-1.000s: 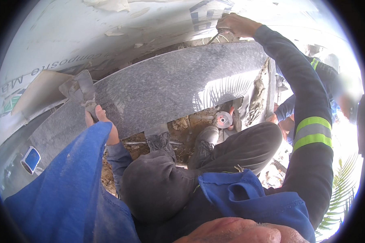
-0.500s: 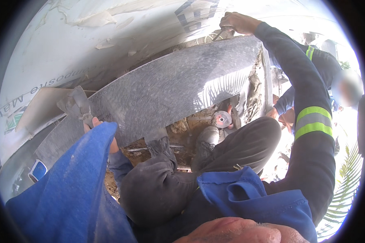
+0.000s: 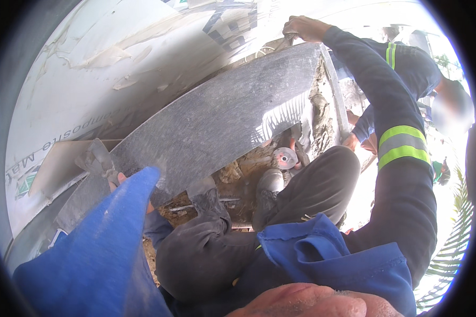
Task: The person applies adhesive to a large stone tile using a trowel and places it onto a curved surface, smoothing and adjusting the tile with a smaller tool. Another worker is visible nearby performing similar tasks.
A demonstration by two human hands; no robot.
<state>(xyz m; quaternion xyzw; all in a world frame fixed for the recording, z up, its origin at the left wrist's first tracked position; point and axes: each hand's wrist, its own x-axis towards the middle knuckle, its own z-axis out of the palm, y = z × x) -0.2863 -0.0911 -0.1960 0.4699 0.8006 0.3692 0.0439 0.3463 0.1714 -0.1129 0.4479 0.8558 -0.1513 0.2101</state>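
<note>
A long grey stone slab [image 3: 211, 105] lies slantwise in front of me, along a white sheet-covered wall. My left hand [image 3: 119, 180] is at the slab's left end, partly hidden behind a blue cloth flap. Its fingers are closed at the handle end of a dusty trowel [image 3: 96, 157], whose blade lies over the slab. My right hand [image 3: 307, 28] reaches over the slab's far right corner. Its fingers are bent round something small and dark at the edge, too hidden to name.
An angle grinder's disc [image 3: 284, 158] shows beside my boot [image 3: 270, 182], among soil and rubble. Wet mortar [image 3: 321, 108] lines the slab's right end. A co-worker [image 3: 407, 66] bends at the right, one hand [image 3: 350, 140] near the upright panel [image 3: 333, 95]. A pale board [image 3: 58, 158] leans at left.
The view has shifted, so the slab and wall sit slightly lower and further left. Both my hands keep their places at the slab. The co-worker's head has moved a little lower.
</note>
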